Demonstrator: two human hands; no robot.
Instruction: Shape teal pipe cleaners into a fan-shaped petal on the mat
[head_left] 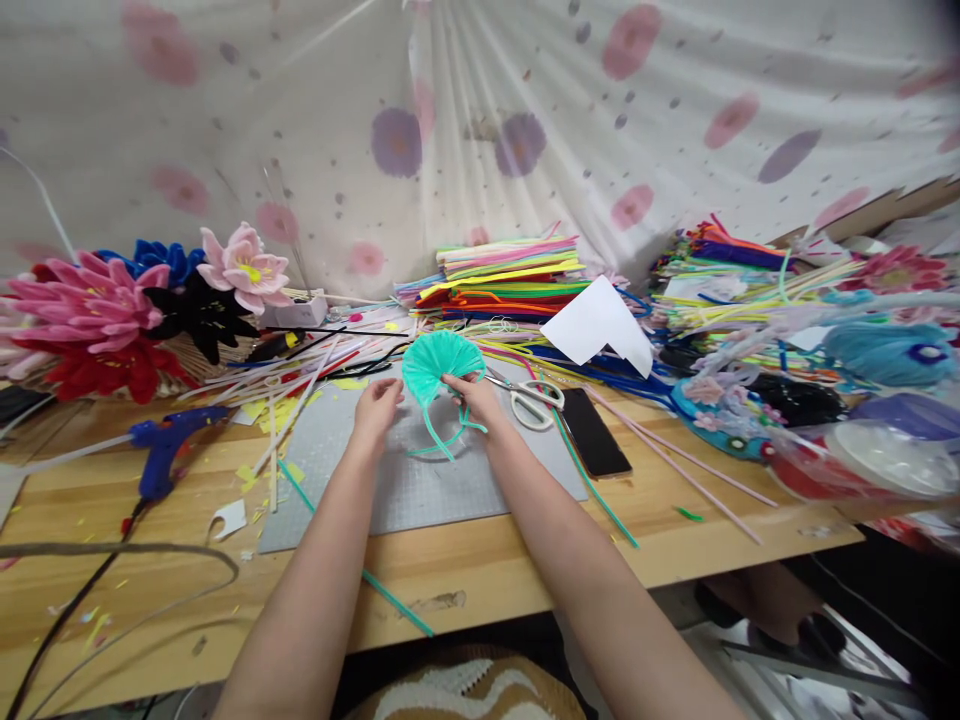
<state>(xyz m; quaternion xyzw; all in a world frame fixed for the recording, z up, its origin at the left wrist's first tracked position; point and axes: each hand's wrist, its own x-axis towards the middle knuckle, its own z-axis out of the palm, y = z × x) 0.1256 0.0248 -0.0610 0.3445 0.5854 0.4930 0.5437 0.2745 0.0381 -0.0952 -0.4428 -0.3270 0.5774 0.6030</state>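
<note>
A teal fan-shaped piece made of fuzzy pipe cleaners is held up over the grey cutting mat. My right hand pinches it at its lower right, thumb across the front. Loose teal stems curl down below it over the mat. Just left of the fan is my left hand, its fingers loosely bent and slightly apart, with nothing visible in them. White-handled scissors lie right of my right hand, beside a black phone.
A blue glue gun with a cord rests at the left, below fuzzy flowers. Bundles of coloured pipe cleaners and white paper are behind. Plastic containers stand at right. Teal stems cross the front edge.
</note>
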